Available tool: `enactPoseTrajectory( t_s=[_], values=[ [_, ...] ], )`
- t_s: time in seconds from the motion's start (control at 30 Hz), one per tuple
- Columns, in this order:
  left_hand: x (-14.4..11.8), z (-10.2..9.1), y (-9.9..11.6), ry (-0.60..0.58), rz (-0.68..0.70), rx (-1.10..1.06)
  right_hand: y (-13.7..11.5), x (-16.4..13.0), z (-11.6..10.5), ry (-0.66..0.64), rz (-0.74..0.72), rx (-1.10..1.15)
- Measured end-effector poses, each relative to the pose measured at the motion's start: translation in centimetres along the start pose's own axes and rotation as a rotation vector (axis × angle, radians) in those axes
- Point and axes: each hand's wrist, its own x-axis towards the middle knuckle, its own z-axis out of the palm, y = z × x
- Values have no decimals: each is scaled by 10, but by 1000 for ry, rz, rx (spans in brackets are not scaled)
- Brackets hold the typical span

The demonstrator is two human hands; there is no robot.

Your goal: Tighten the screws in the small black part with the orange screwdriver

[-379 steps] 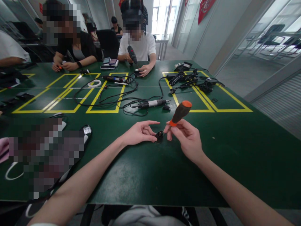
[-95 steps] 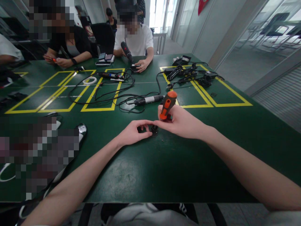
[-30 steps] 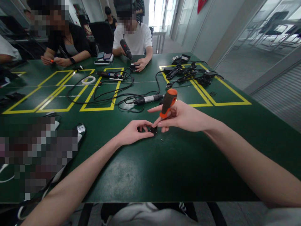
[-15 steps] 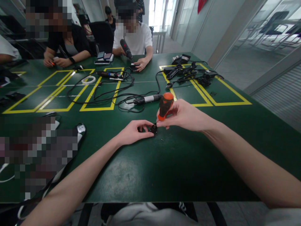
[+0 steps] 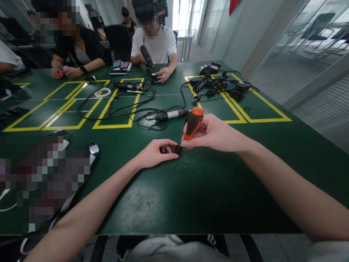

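My right hand (image 5: 214, 134) grips a screwdriver (image 5: 192, 123) with a black and orange handle, held nearly upright with its tip down on a small black part (image 5: 178, 149). My left hand (image 5: 155, 154) pinches that small black part against the green table (image 5: 174, 196), thumb and fingers closed around it. The screwdriver's shaft is mostly hidden by my fingers.
An electric screwdriver (image 5: 169, 115) with tangled black cables lies just beyond my hands among yellow taped rectangles (image 5: 117, 109). More black tools and cables (image 5: 218, 85) sit at the far right. Two people sit across the table; a phone (image 5: 94, 149) lies at the left.
Over the last second my right hand closed its fingers back around the screwdriver handle and stood it more upright on the small part. My left hand stayed put.
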Motion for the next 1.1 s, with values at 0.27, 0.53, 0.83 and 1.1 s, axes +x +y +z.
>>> enactPoseTrajectory(
  t_s=[0.27,0.53,0.83,1.1],
  values=[
    [0,2,-1,4,60,69,-1,-1,-7,-22,5,-58],
    [-2,4,-1,18,162,150,-4,-4,-3,-30,-16,44],
    [-3,4,-1,13,179,163,-6,-5,-3,12,-40,-145],
    [-2,4,-1,18,148,144,-11,-7,-4,83,-65,-208]
  ],
)
